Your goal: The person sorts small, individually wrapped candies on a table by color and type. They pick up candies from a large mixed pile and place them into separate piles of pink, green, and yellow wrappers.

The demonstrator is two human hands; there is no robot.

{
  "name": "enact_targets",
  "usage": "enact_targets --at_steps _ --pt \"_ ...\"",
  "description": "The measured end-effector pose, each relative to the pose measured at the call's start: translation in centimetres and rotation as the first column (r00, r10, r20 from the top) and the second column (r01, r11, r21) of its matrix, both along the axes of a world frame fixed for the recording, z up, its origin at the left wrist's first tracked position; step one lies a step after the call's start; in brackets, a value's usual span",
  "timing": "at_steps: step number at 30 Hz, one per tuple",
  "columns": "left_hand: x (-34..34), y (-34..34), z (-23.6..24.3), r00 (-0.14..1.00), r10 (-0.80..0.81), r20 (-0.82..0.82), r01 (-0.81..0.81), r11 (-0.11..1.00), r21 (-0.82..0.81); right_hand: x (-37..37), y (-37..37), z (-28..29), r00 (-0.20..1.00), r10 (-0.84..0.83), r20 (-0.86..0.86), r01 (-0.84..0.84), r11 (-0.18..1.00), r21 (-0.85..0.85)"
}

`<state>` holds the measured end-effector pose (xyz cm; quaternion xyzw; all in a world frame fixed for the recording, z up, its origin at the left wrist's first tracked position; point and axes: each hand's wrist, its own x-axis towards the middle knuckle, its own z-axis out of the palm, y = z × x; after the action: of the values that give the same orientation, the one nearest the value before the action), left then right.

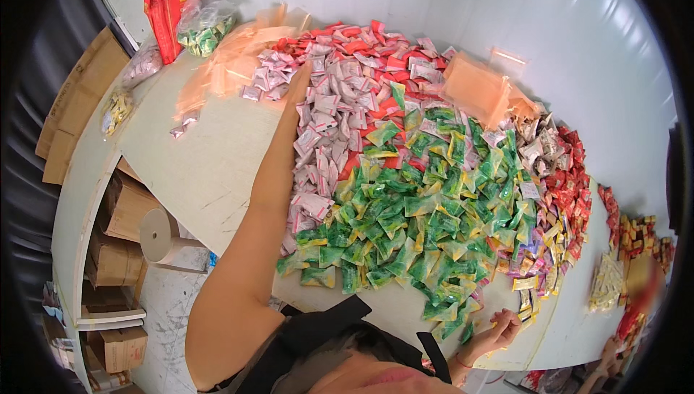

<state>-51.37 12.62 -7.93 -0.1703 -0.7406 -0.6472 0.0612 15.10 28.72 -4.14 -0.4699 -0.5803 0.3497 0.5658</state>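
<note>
My left arm reaches far across the table to the pink-and-white packets (336, 105). Little of my left hand (306, 70) shows at the arm's end beside the red packets (361, 45), and its fingers cannot be made out. At the near right edge my right hand (497, 333) has loosely bent fingers, a little apart, with nothing visible in them. It is nearest to the small yellow packets (526, 296) and the lower end of a wide heap of green-and-yellow packets (405, 213).
Peach-coloured bags lie at the back left (224, 69) and on the heap (473, 90). A red bag (166, 22) and a clear bag of green packets (204, 32) stand at the far left. Cardboard boxes (119, 264) fill the shelf below. Another person's hand (611, 354) shows at lower right.
</note>
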Motion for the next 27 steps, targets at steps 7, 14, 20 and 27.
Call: enact_targets --at_steps 7,14,20,27 --pt "-1.5 -2.6 3.1 0.594 0.615 -0.519 -0.672 0.734 0.102 0.1 0.1 -0.3 0.998 -0.056 0.005 0.057 0.998 -0.012" --pt "-8.5 -0.3 0.1 0.912 0.157 -0.38 -0.335 0.82 -0.464 0.6 0.3 -1.4 0.997 0.021 0.071 -0.024 0.999 0.032" --pt "-8.1 3.0 -0.3 0.963 0.008 -0.268 -0.154 0.835 -0.527 0.5 0.1 -1.1 0.995 0.068 0.071 -0.069 0.997 0.015" --pt "-6.9 5.8 2.4 0.87 -0.266 -0.415 0.161 0.949 -0.27 1.0 0.4 -1.4 1.0 -0.023 0.014 0.023 0.999 0.034"
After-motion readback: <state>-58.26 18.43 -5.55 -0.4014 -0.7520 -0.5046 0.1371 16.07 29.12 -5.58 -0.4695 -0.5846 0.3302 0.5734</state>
